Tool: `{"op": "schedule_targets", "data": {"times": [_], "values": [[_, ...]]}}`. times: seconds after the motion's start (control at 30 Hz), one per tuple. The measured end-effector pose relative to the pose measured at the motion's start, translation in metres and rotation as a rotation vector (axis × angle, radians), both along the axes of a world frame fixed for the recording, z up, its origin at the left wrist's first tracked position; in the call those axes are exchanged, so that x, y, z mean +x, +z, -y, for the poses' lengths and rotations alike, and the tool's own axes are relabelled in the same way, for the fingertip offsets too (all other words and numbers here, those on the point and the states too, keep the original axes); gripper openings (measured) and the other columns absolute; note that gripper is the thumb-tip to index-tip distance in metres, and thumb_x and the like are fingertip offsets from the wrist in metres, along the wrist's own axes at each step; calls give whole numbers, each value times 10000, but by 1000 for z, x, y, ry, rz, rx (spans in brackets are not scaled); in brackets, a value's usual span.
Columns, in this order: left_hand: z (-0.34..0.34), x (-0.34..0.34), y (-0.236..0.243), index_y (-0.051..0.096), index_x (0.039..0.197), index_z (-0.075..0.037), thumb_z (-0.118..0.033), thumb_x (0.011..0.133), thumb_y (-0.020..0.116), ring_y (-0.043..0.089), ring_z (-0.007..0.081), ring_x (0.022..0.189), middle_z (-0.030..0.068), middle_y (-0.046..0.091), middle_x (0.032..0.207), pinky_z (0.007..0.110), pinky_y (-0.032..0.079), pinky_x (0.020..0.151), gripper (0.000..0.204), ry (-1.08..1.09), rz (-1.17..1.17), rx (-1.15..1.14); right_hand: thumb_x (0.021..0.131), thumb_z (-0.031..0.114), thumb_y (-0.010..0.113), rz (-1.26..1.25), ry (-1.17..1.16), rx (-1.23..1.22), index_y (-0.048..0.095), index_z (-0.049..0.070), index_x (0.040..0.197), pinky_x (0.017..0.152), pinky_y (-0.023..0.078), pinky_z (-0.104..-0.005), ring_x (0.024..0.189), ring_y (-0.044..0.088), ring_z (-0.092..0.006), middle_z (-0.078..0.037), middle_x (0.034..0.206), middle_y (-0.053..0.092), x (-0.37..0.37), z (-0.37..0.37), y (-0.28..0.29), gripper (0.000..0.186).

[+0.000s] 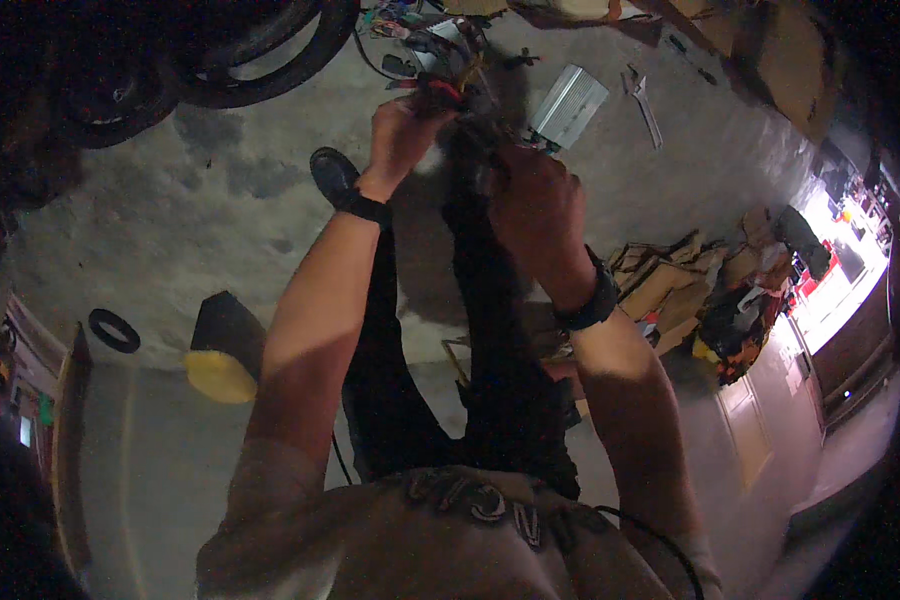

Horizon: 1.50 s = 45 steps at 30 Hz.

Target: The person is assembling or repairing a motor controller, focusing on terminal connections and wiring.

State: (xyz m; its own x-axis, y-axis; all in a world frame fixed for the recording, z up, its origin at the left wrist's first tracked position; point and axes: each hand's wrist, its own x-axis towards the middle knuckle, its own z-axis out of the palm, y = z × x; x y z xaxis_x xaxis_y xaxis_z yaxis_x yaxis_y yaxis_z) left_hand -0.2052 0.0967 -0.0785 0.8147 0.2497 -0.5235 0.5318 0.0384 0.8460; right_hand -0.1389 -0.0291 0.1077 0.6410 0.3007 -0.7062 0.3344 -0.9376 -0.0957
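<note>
My left hand (407, 138) is closed in a pinch at a dark bundle of wires (450, 94) with a red part in it. To its right, my right hand (542, 212) is closed too, in shadow; whatever its fingers hold is hidden. Just beyond the hands lies a silver metal box (448, 40) with coloured wires spread around it. A second silver box, ribbed and rectangular (570, 106), rests on the floor past my right hand. Beside that one lies an adjustable wrench (645, 108).
Black tires (260, 85) are piled at the far left. A dark slim tool (692, 58) lies near cardboard (780, 70) at the far right. Flattened cardboard scraps (670, 285) heap up on the right. A black and yellow block (225, 345) and a small black ring (114, 330) are at left.
</note>
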Motion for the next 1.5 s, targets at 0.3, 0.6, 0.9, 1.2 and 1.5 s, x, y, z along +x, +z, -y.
{"op": "schedule_targets", "data": {"times": [0.3,0.6,0.9,1.2,1.5], "values": [[-8,5,10,767,920,-67,-185,823,770,610,102,674,44,735,782,310,494,652,153,9,-112,-36,908,240,601,44,-53,177,660,101,1092,772,528,-510,908,663,-399,-192,971,671,-7,23,9,238],[-10,6,6,739,848,-6,-151,802,786,614,96,702,-4,706,764,300,494,670,159,57,-167,-143,863,166,592,230,-53,153,637,99,1155,707,574,-465,907,673,-370,-174,1138,634,-4,25,16,303],[-5,12,18,735,844,-24,-87,813,791,616,92,752,-5,712,819,289,492,718,90,163,-218,-174,845,159,600,198,-72,191,634,85,1150,738,574,-470,942,665,-365,-165,1112,630,-5,34,9,316],[-9,9,7,696,904,-52,-177,776,848,627,156,835,30,705,921,321,483,784,234,70,-256,-188,899,182,592,228,-84,214,652,100,1119,774,546,-470,899,672,-365,-137,1073,652,-6,37,3,242],[-7,12,14,752,886,-11,-168,823,802,635,112,771,16,732,854,284,493,737,176,81,-247,-128,867,166,575,216,-66,177,643,124,1133,722,575,-467,907,679,-357,-145,1068,634,-7,42,-1,278]]}}
